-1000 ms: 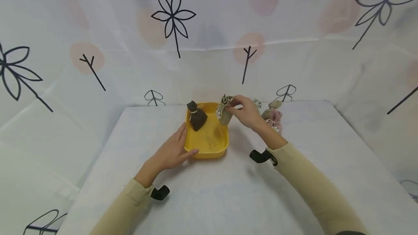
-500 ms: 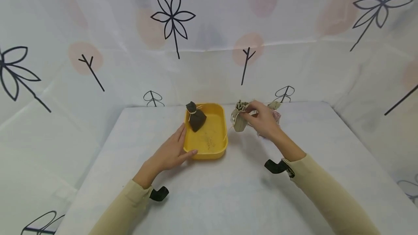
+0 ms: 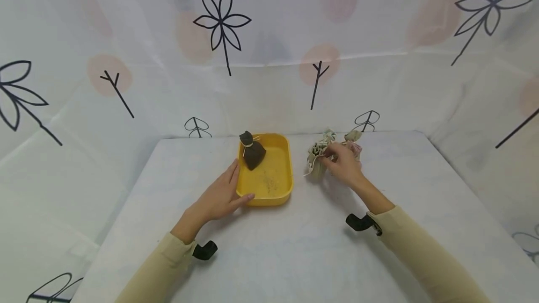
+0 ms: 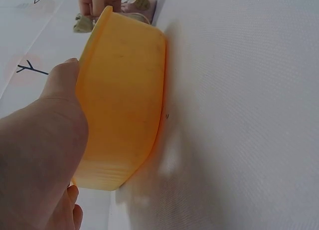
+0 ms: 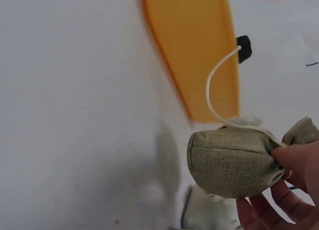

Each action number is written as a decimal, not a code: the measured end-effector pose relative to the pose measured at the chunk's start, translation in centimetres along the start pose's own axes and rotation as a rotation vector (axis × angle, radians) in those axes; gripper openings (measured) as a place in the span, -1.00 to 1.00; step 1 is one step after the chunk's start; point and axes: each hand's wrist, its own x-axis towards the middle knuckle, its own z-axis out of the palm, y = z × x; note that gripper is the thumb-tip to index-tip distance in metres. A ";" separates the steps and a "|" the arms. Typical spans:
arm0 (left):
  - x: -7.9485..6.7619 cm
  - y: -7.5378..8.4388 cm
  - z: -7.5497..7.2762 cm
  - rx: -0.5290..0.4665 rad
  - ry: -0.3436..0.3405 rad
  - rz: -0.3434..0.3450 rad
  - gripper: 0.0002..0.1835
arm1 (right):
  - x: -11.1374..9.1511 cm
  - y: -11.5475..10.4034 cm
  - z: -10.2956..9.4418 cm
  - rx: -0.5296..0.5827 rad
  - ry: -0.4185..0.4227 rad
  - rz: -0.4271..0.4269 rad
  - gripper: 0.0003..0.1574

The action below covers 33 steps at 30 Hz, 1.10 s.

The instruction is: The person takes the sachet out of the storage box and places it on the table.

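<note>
My left hand (image 3: 219, 195) rests against the yellow tray (image 3: 273, 174), fingers along its left side and thumb at its near edge. Inside the tray, at the far left, lies a dark drawstring pouch (image 3: 254, 154). To the tray's right, my right hand (image 3: 346, 166) pinches a grey-green drawstring pouch (image 5: 229, 162) by its gathered neck. This pouch is just above the table in the right wrist view, its pale cord hanging loose towards the tray. Behind the right hand are a pale pouch (image 3: 328, 135) and a pink pouch (image 3: 355, 147), partly hidden.
A beige pouch top (image 3: 353, 135) shows beside the pink one. The white-covered table (image 3: 269, 251) ends at a hanging cloth (image 3: 269, 92) printed with plants, at the back and sides.
My right hand has carried the grey-green pouch from over the tray's right edge rightwards and down towards the other pouches. The left hand and the tray have stayed put.
</note>
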 end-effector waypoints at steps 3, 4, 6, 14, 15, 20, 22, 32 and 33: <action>0.0 0.0 0.0 -0.001 0.002 0.002 0.12 | -0.2 0.7 0.6 -0.007 0.008 -0.016 -0.92; 0.0 0.0 0.0 -0.003 0.001 0.002 0.12 | -0.3 0.8 0.8 -0.012 0.009 -0.010 -0.92; 0.0 0.0 -0.1 -0.005 -0.004 0.002 0.12 | -0.5 1.1 0.9 -0.015 0.009 0.004 -0.93; -0.1 0.1 -0.1 -0.006 -0.006 -0.007 0.13 | -0.5 1.5 0.9 -0.007 -0.003 0.037 -0.89; -0.1 0.0 -0.1 -0.002 -0.006 -0.008 0.13 | -0.5 1.5 0.9 -0.006 -0.006 0.037 -0.88; 0.0 0.0 0.1 -0.003 0.007 -0.005 0.13 | -1.0 1.3 0.6 0.013 -0.017 0.040 -0.73; -0.1 0.0 0.2 -0.009 0.013 -0.005 0.13 | -1.4 1.1 0.5 0.026 -0.017 0.043 -0.61; -0.2 0.0 0.2 -0.013 0.024 -0.004 0.12 | -2.9 0.0 -0.4 0.038 0.044 0.040 -0.43; -0.1 0.0 0.2 -0.015 0.025 -0.003 0.12 | -2.9 -0.1 -0.5 0.050 0.045 0.038 -0.43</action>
